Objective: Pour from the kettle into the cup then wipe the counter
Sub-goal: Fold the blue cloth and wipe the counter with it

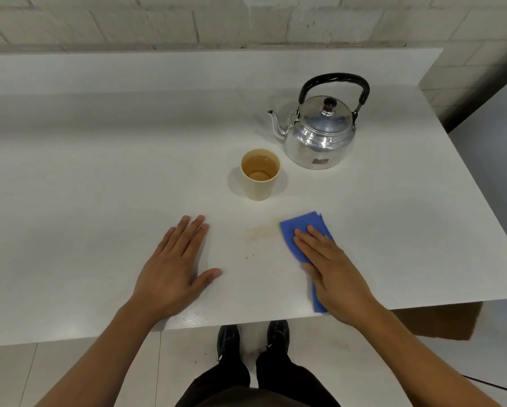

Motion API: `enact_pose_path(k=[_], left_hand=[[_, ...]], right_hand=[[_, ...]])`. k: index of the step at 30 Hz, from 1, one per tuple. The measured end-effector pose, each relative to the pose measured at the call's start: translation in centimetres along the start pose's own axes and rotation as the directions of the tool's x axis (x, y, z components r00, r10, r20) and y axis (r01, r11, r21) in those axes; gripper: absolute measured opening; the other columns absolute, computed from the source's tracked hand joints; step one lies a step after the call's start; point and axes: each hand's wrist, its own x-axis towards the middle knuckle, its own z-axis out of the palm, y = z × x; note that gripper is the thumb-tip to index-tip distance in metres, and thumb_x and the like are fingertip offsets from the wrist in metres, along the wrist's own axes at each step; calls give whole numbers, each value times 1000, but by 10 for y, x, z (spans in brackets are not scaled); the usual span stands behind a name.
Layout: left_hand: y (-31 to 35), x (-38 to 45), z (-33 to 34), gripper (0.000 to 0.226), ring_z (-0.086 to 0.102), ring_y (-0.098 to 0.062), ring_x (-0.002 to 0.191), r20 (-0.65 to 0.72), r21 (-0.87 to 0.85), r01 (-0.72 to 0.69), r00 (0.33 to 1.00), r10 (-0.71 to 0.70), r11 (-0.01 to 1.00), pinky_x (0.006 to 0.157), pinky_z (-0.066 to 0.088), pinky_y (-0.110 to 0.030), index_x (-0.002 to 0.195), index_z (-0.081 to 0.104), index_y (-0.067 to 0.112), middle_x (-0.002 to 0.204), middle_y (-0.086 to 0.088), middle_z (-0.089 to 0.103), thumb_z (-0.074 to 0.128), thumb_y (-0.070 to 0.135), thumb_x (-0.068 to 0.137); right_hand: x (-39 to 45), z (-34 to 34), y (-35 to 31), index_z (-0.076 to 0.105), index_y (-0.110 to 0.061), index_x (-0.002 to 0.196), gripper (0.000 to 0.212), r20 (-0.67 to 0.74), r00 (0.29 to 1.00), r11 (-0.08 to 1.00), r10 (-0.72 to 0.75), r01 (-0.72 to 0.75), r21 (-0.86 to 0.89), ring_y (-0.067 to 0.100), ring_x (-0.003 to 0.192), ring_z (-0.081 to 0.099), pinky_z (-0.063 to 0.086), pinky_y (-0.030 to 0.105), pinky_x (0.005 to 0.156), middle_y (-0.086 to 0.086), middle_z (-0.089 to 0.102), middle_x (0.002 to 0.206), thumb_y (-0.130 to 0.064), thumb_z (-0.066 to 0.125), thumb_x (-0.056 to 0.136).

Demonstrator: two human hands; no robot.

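Nearest the camera, two black shoes (252, 337) stand on the pale tiled floor (70, 374) just under the front edge of the white worktop (99, 177). Both bare forearms reach forward over that edge.

The left hand (173, 268) lies palm down on the bare worktop, its fingers (187, 233) stretched out flat and close together, the thumb spread off to the side. It holds nothing and touches only the surface.

The right hand (331, 271) rests palm down on a folded blue cloth (302, 233), fingers extended and pressing flat on it rather than curled around it. The cloth lies on the worktop near the front edge, showing beyond the fingertips and beside the wrist.

Between the two hands, just left of the cloth, a faint brownish stain (261, 230) marks the worktop, with a few small specks nearer the front.

Farther back, a cream cup (260, 174) stands upright, holding brownish liquid. It is apart from both hands.

Behind and to the right of the cup sits the shiny metal kettle (317, 136), upright, lid on, its black handle raised and its spout pointing left. Cup and kettle are near one another but not touching.

Beyond them the worktop meets a low white ledge, and a pale brick wall (246, 22) rises behind.
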Motion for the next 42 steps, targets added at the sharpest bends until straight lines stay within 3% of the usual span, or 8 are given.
enact_pose_path(k=[4,9,14,21,24,31,35,42], left_hand=[[-4,-1,-2,98,-10,-14,162,15,-18,-25,1000,26,1000,130,4,-39,168,3,21,176,7,-5,30,82,96],[-8,-6,-6,107,-8,-14,162,20,-17,-58,998,59,998,129,5,-38,168,4,21,177,6,-5,35,88,90],[-9,-7,-6,111,-6,-16,162,23,-9,-69,997,69,998,129,5,-38,168,5,20,177,5,-3,39,89,87],[-10,-7,-6,113,-6,-15,162,20,-19,-70,997,70,997,129,3,-36,168,5,20,177,5,-3,40,90,87],[-9,-8,-7,112,-6,-15,162,9,-20,-72,997,72,997,129,4,-37,168,8,19,177,5,-2,40,89,87],[-9,-8,-8,113,-8,-15,162,7,-22,-72,997,73,997,130,5,-38,168,7,18,177,5,-2,38,91,86],[-9,-8,-6,115,-6,-15,162,1,-23,-75,997,75,997,130,5,-38,167,8,16,177,4,-1,38,91,86],[-12,-7,-3,116,-4,-15,163,0,-45,-79,997,79,996,130,1,-34,167,9,15,177,2,2,40,91,85]], right_hand=[[-16,-22,35,40,-14,152,52,-33,998,998,61,-60,26,14,153,21,14,33,124,-4,31,162,-8,52,102],[26,-33,48,28,-12,156,53,-97,963,968,251,-248,39,16,155,11,7,35,126,0,21,166,-19,43,106],[50,1,-5,29,-8,156,52,-62,993,993,100,-103,-60,16,154,9,0,25,123,0,19,166,-20,42,107],[2,25,-33,24,-24,158,52,147,975,986,-164,164,11,2,153,2,3,22,123,-16,14,166,-25,39,108],[-12,7,-9,33,-25,155,49,119,984,991,-133,132,21,8,153,15,11,27,124,-16,24,164,-25,40,106],[26,-2,-2,27,-16,156,53,0,997,996,81,-81,-42,8,153,8,9,34,126,-11,17,163,-24,44,106],[45,21,-36,24,-15,158,54,44,999,992,-16,21,-128,2,151,-3,-10,16,119,-13,7,162,-31,38,108],[26,48,-72,28,-17,157,57,192,950,969,-247,243,42,3,153,-3,-2,22,123,-12,15,165,-7,47,104]])
